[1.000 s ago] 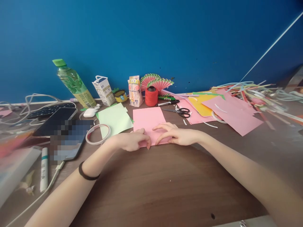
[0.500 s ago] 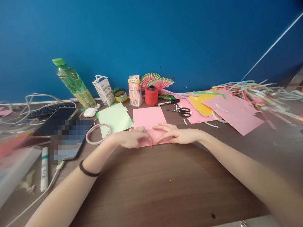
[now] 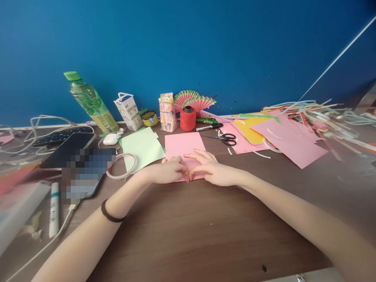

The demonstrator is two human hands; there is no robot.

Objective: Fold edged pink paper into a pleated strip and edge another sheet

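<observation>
A pink sheet of paper (image 3: 185, 141) lies flat on the table in front of me. My left hand (image 3: 169, 171) is at its near left part, fingers curled and fingertips pressed at the near edge. My right hand (image 3: 213, 168) rests on the near right part with its fingers spread over the sheet, and its thumb meets the left fingertips around the middle of the near edge. The hands hide much of the lower half of the sheet. Left of it lie light green sheets (image 3: 142, 147) and a roll of tape (image 3: 109, 172).
Black-handled scissors (image 3: 228, 138) and paper scraps lie to the right, before yellow and pink sheets (image 3: 293, 143). A red thread spool (image 3: 188, 119), folded paper fans (image 3: 201, 105), a carton (image 3: 129, 113) and a bottle (image 3: 92, 103) stand along the blue wall. Phones and a marker (image 3: 54, 211) are at left.
My right hand has shifted slightly left, spreading its fingers further over the pink paper. The left fingers have curled in more near the edge. The sheet stays about where it was.
</observation>
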